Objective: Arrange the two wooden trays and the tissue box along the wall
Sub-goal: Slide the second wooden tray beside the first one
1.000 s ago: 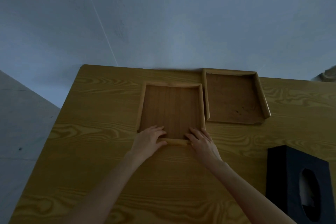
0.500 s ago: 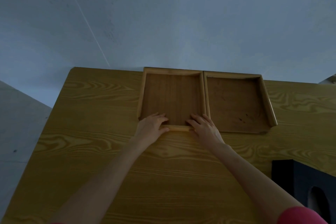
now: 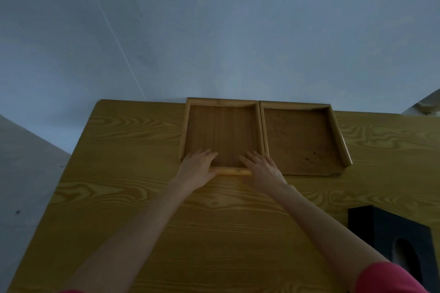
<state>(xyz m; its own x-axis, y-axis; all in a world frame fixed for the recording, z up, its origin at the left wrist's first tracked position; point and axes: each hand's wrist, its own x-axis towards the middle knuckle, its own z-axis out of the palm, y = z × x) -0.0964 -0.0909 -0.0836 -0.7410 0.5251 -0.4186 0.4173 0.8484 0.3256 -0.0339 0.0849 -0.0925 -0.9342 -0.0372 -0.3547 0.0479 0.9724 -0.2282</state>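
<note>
Two shallow wooden trays stand side by side at the far edge of the table, both against the wall. The left tray [image 3: 222, 104] has raised rims all round. My left hand [image 3: 198, 167] and my right hand [image 3: 262, 169] lie on its near rim, fingers reaching into the tray and thumbs on the outside. The right tray [image 3: 338, 135] touches the left one and has an open near side. A black tissue box [image 3: 381, 228] with an oval slot sits at the near right, partly cut off by the frame.
The yellow wooden table [image 3: 133, 173] ends at a pale wall [image 3: 214, 31] at the back and drops off on the left to a grey floor [image 3: 23, 162]. A pink sleeve [image 3: 385, 279] shows at the bottom right.
Both hands have pushed the left tray away from me until its far rim met the wall, level with the right tray. In the last half second it barely moved.
</note>
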